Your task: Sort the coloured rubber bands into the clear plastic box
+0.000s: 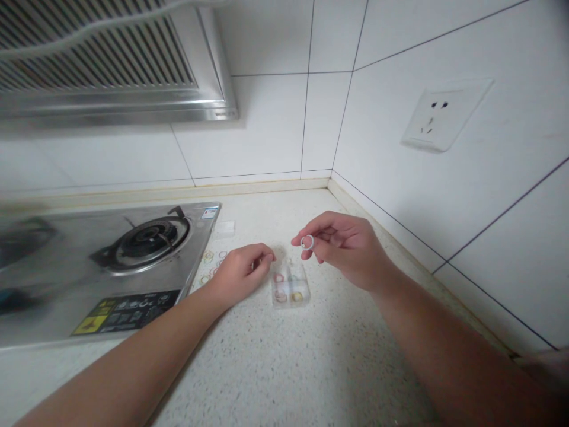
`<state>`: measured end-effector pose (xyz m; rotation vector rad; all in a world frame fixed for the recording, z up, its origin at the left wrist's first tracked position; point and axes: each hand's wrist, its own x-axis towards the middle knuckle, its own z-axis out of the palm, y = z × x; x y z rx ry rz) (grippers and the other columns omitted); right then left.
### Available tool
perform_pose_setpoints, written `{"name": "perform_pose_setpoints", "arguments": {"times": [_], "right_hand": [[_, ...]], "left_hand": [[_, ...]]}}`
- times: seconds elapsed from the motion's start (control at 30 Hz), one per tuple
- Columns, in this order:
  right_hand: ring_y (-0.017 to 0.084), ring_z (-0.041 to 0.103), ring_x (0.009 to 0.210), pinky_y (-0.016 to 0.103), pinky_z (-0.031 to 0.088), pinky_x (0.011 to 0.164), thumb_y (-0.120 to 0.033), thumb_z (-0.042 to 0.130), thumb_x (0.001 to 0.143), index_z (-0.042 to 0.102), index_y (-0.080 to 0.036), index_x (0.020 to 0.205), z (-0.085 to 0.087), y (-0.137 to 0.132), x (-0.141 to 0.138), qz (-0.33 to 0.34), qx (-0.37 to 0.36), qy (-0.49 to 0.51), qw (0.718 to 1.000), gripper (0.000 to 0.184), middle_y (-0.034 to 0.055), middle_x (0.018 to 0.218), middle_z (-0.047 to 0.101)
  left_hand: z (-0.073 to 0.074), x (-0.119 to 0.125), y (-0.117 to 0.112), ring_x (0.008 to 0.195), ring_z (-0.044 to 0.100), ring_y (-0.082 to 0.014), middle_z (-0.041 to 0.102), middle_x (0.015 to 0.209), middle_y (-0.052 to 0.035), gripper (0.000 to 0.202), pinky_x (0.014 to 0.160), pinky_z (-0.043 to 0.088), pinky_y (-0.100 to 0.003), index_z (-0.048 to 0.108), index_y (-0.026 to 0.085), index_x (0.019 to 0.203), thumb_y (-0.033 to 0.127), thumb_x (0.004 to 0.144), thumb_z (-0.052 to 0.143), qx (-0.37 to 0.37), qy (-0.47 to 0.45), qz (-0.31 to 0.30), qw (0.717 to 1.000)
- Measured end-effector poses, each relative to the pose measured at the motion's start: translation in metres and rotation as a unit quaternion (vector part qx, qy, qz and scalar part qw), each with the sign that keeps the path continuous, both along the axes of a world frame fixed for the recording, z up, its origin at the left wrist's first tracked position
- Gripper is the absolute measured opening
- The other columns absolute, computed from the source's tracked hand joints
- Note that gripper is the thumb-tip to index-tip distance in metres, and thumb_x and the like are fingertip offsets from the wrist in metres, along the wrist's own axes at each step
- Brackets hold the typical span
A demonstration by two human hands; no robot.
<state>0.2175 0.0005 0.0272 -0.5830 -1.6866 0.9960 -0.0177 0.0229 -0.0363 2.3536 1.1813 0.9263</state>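
Speckled pale table (284, 367) in a white-tiled corner. Right hand (340, 246): thumb and fingers pinching one pale ring (312, 243), raised above a clear compartmented box (288, 305). Left hand (242, 270): loosely curled beside the box, contents undeterminable; coloured rings (205, 279) nearby.

I count two hands (344, 246), one white ring (312, 244), one divided clear box (288, 305), two burners (150, 238), one range hood (208, 102), one socket (427, 126); loose rings (207, 257) blur beyond counting.
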Motion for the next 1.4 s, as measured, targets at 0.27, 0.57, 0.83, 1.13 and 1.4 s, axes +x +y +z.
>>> {"name": "perform_pose_setpoints", "arguments": {"times": [0.27, 0.57, 0.83, 1.13, 1.4], "right_hand": [[0.011, 0.071, 0.067, 0.022, 0.055, 0.056, -0.019, 0.075, 0.086, 0.075, -0.019, 0.093, -0.001, 0.0, -0.001, -0.021, 0.016, 0.002, 1.0, 0.007, 0.0038, 0.09, 0.077], [0.013, 0.068, 0.067, 0.025, 0.055, 0.058, -0.029, 0.081, 0.082, 0.075, -0.019, 0.089, -0.001, -0.001, -0.001, -0.043, 0.024, -0.008, 0.999, 0.014, 0.0037, 0.083, 0.074], [0.012, 0.068, 0.066, 0.025, 0.055, 0.059, -0.027, 0.082, 0.08, 0.074, -0.019, 0.087, 0.001, -0.003, -0.004, -0.03, 0.016, -0.001, 0.999, 0.013, 0.0031, 0.085, 0.075], [0.012, 0.063, 0.067, 0.025, 0.048, 0.058, -0.034, 0.068, 0.092, 0.073, -0.019, 0.091, 0.002, 0.0, -0.001, -0.057, 0.049, -0.108, 0.991, 0.016, 0.0034, 0.083, 0.074], [0.014, 0.059, 0.065, 0.028, 0.031, 0.062, -0.028, 0.062, 0.095, 0.075, -0.022, 0.092, -0.009, 0.01, 0.005, -0.103, 0.176, -0.521, 0.829, 0.014, 0.0016, 0.075, 0.073]], "left_hand": [[0.0, -0.001, 0.0, 0.068, 0.058, -0.0135, 0.068, 0.077, -0.0015, 0.021, 0.065, 0.041, -0.026, 0.069, 0.017, 0.092, 0.022, 0.094, 0.05, 0.0, -0.002, -0.004, 1.0], [0.001, 0.0, 0.0, 0.068, 0.058, -0.0138, 0.068, 0.077, -0.0018, 0.02, 0.065, 0.041, -0.026, 0.069, 0.017, 0.091, 0.021, 0.093, 0.049, 0.005, 0.002, -0.003, 1.0], [0.001, 0.0, -0.001, 0.067, 0.056, -0.0128, 0.066, 0.075, -0.0005, 0.02, 0.065, 0.039, -0.026, 0.068, 0.017, 0.09, 0.023, 0.095, 0.049, 0.0, 0.004, -0.002, 1.0], [0.001, 0.0, -0.001, 0.067, 0.056, -0.0126, 0.066, 0.076, -0.0003, 0.021, 0.065, 0.039, -0.026, 0.069, 0.017, 0.091, 0.024, 0.095, 0.05, -0.004, 0.005, 0.006, 1.0], [-0.002, -0.001, 0.003, 0.067, 0.056, -0.0124, 0.066, 0.075, 0.0001, 0.02, 0.064, 0.038, -0.026, 0.07, 0.017, 0.091, 0.023, 0.094, 0.051, -0.005, 0.002, 0.01, 1.0]]}}
